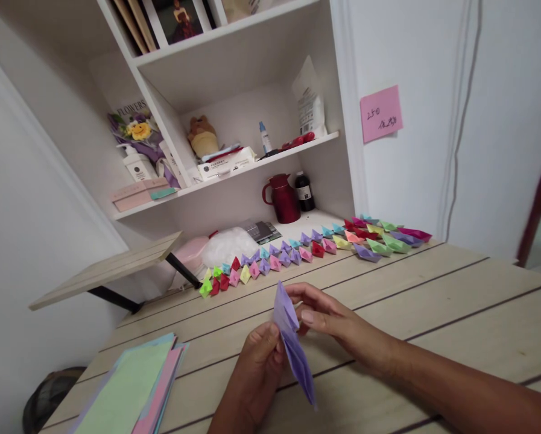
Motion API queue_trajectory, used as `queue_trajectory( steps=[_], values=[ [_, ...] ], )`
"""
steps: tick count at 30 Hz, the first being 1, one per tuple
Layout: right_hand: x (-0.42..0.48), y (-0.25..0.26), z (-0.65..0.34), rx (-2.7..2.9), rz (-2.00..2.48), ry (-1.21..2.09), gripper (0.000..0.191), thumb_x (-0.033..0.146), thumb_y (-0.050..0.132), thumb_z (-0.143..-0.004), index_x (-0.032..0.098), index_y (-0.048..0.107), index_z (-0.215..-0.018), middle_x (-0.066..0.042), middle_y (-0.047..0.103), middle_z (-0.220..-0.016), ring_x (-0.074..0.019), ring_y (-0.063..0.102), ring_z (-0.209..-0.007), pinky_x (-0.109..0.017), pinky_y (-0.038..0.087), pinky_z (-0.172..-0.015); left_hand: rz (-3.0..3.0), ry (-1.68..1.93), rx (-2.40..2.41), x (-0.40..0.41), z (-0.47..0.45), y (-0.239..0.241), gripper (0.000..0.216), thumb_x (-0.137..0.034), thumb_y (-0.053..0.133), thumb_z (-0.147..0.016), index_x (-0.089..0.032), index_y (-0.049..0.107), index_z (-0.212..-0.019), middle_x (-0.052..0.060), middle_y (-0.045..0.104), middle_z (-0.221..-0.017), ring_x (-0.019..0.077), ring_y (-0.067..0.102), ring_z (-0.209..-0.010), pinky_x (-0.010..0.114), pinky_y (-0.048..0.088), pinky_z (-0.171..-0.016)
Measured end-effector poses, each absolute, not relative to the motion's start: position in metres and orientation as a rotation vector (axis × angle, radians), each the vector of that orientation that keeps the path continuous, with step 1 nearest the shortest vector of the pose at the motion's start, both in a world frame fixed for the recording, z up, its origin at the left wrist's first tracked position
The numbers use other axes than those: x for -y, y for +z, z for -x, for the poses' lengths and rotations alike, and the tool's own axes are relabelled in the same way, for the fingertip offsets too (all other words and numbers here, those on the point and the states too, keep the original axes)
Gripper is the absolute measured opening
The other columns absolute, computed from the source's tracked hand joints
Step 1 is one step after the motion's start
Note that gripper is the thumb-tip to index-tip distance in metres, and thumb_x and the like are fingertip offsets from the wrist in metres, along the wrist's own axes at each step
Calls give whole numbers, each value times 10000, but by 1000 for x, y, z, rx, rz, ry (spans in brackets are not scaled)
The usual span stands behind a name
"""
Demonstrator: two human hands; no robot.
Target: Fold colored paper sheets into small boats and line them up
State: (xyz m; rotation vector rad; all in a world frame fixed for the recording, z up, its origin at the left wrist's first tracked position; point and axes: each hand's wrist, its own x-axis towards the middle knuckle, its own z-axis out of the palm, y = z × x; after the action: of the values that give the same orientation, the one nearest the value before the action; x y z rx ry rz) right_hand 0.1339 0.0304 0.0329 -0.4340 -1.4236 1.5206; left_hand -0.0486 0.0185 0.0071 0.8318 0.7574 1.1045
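Observation:
A folded sheet of purple paper [297,355] is held upright above the table, its creased layers standing slightly apart. My left hand [263,355] pinches it near its middle between thumb and fingers. At the paper's upper right side is my right hand [327,316], fingers curved and thumb apart; its fingertips are partly behind the paper, and whether they grip it is hidden. Beyond my hands stand rows of small folded paper boats [295,256] in many colours. To the left lies a stack of coloured paper sheets [129,386], pale green on top.
A small raised wooden shelf [111,268] on black legs stands at the table's left. A dark red jug [284,199], a dark bottle [303,191] and a white plastic bag [230,247] sit behind the boats. A pink note [381,113] sticks to the wall.

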Motion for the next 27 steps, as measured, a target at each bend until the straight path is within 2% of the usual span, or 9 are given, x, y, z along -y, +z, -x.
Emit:
queue_trajectory(
  steps=[3, 6, 11, 14, 22, 27],
  values=[
    [-31, 32, -134, 1402, 444, 1513, 400, 418, 612, -834, 244, 562, -1190, -37, 584, -981, -183, 563, -884, -340, 437, -818, -873, 1064, -744, -18, 50, 6, 215, -326, 674, -815, -114, 710, -820, 62, 642, -791, 114, 526, -686, 259, 426, -763],
    [-29, 33, -135, 1396, 435, 1522, 384, 415, 602, -842, 249, 558, -1185, -25, 572, -961, -175, 551, -877, -332, 426, -818, -895, 1054, -728, -18, 51, 6, 215, -318, 666, -823, -109, 712, -835, 63, 632, -775, 112, 510, -674, 250, 416, -735],
    [-28, 33, -136, 1406, 416, 1558, 535, 397, 692, -764, 249, 496, -1240, -12, 545, -921, -175, 531, -865, -327, 413, -811, -919, 1036, -697, -21, 52, 4, 203, -300, 656, -833, -115, 687, -755, 19, 555, -670, 102, 463, -645, 242, 392, -714],
    [-28, 33, -136, 1398, 403, 1607, 585, 358, 731, -729, 258, 475, -1246, -14, 534, -953, -169, 524, -868, -320, 413, -802, -925, 1039, -681, -22, 53, 2, 208, -296, 664, -826, -111, 671, -731, 15, 538, -663, 101, 450, -649, 232, 372, -685],
    [-28, 33, -136, 1392, 391, 1613, 562, 316, 711, -754, 270, 464, -1256, -16, 511, -1023, -158, 512, -902, -321, 406, -839, -888, 1052, -703, -25, 51, 4, 287, -343, 722, -767, -126, 604, -621, -3, 540, -634, 99, 463, -636, 235, 352, -674],
    [-28, 33, -136, 1407, 417, 1608, 579, 295, 700, -758, 264, 445, -1277, -35, 518, -1089, -171, 520, -929, -348, 402, -869, -876, 1086, -707, -26, 48, 6, 361, -368, 728, -756, -130, 551, -549, -25, 481, -556, 92, 445, -596, 225, 343, -639]
  ],
)
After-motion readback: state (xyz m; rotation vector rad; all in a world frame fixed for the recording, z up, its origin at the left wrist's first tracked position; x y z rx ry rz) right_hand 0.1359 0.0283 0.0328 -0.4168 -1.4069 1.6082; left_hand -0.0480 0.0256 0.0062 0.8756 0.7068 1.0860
